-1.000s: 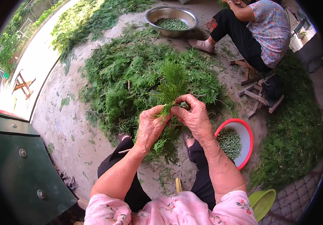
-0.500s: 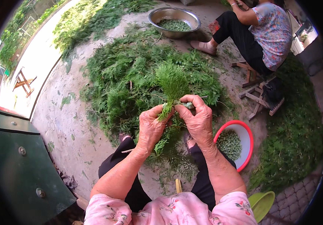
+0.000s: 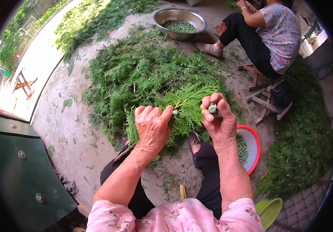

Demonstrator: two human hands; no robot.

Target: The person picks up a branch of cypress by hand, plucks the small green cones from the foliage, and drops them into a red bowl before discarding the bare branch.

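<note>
My left hand (image 3: 151, 127) is closed round the stem of a green conifer sprig (image 3: 191, 101), whose feathery fronds fan out to the right. A pale green cone shows beside its index finger. My right hand (image 3: 224, 125) is raised to the right of the sprig, palm turned up, with its fingers curled round small pale green cones (image 3: 213, 108); how many is hidden. Just beyond my right wrist stands a white basin with a red rim (image 3: 258, 149), partly filled with similar green cones (image 3: 242, 150).
A heap of cut conifer branches (image 3: 116, 73) covers the ground ahead. Behind it is a metal basin (image 3: 182, 36) of green cones. A person (image 3: 277, 42) sits at the far right, near wooden stools (image 3: 265, 102). A green panel (image 3: 15, 174) stands left; a yellow-green bowl (image 3: 270, 212) lies lower right.
My hands have moved apart from their shared hold on the sprig. The right hand has moved right and turned palm up with cones; the sprig in my left hand has tipped to the right.
</note>
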